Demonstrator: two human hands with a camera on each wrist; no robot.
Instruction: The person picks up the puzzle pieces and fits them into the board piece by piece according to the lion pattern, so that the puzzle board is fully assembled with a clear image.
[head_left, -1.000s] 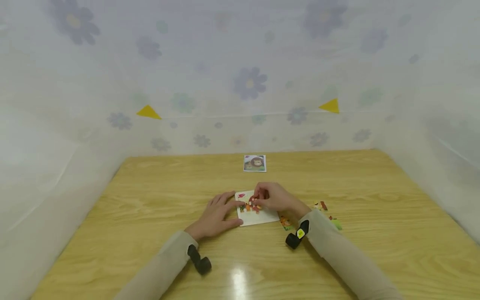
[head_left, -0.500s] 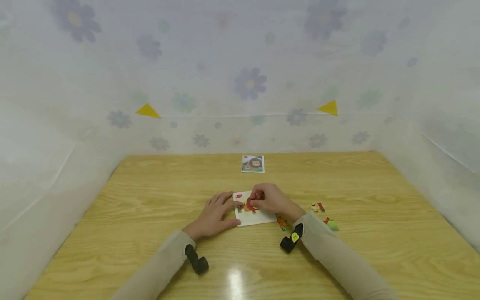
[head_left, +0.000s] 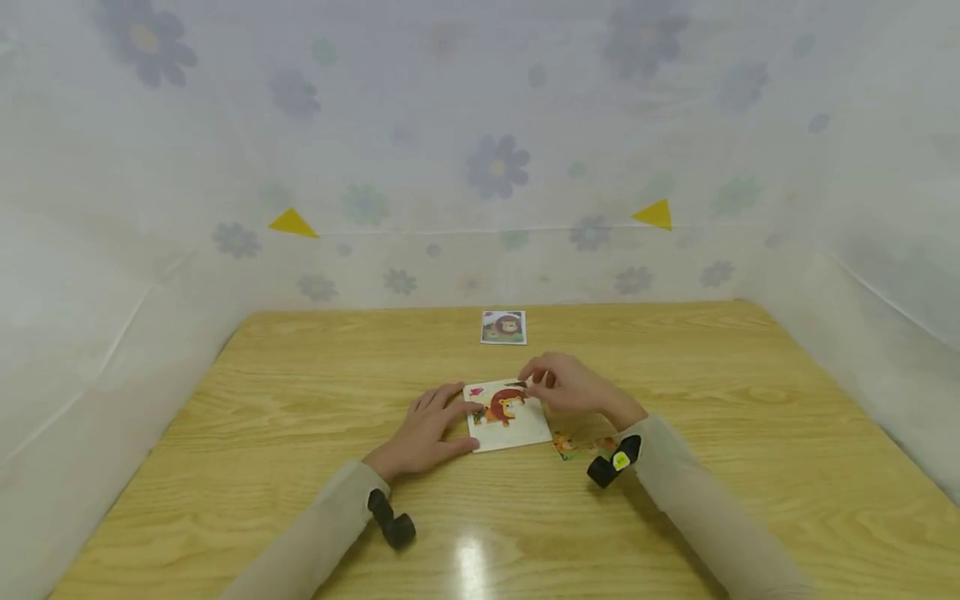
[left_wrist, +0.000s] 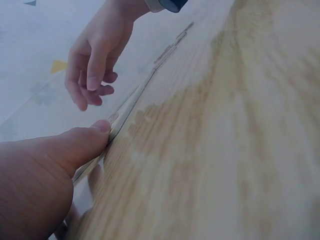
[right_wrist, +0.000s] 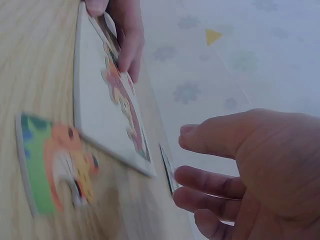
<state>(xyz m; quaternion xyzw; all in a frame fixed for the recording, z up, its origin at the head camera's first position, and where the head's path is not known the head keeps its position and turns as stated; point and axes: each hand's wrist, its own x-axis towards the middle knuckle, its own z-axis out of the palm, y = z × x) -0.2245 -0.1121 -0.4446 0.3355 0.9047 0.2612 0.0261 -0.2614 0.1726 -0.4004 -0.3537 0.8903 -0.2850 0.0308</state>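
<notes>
A white puzzle board [head_left: 525,429] lies mid-table with joined jigsaw pieces [head_left: 501,408] showing a red-maned lion. My left hand [head_left: 420,433] rests at its left edge, forefinger on the leftmost pieces and thumb at the near corner. In the left wrist view, the left thumb [left_wrist: 85,142] lies along the board's edge. My right hand [head_left: 573,387] hovers over the board's far right corner. Its thumb and loosely bent fingers are apart with nothing between them in the right wrist view. A loose jigsaw piece [right_wrist: 37,160], green and orange, lies beside the board.
A small lion picture card [head_left: 503,327] lies near the back of the table [head_left: 337,358]. More loose pieces [head_left: 603,444] lie right of the board, partly hidden by the right wrist. A flowered white curtain [head_left: 420,150] encloses the back and sides.
The right hand has let go of a piece, which now sits among the lion pieces with its face showing. That hand has moved right and slightly away; the left hand stays put.
</notes>
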